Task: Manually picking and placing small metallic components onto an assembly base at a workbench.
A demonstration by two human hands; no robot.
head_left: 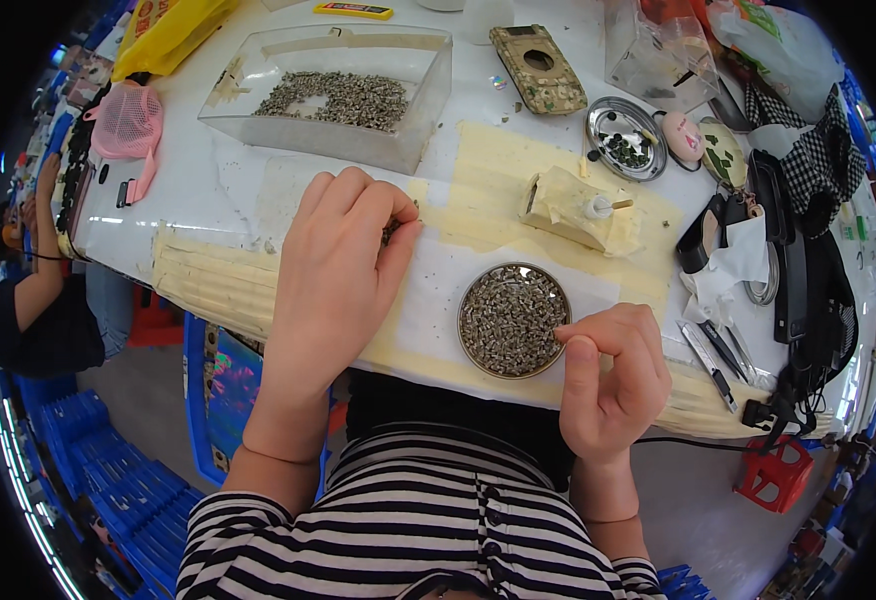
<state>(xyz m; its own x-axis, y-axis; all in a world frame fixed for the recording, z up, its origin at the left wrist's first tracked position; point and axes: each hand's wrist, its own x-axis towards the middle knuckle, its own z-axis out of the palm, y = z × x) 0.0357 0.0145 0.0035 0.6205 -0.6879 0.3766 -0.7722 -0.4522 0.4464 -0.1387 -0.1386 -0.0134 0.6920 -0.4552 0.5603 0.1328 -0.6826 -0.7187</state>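
A round dish (465, 345) full of small grey metal pieces (513, 315) stands before me on the white paper. At its right rim is my right hand (618, 375), thumb and forefinger pinched together; whatever lies between the tips is too small to name. My left hand (343, 240) is curled closed over the table, left of the dish. Something small and dark shows between its thumb and fingers, mostly hidden. Beyond the dish, a tape-wrapped block (568, 215) carries a small white tip with a stick. A camouflage-painted toy tank part (538, 70) lies farther back.
A clear plastic bin (428, 110) of similar metal pieces stands at the back left. A metal tray (598, 110) holds dark green bits. Right of me lie a utility knife (708, 365), tweezers (740, 350) and black straps (790, 270). Another person (33, 300) sits at far left.
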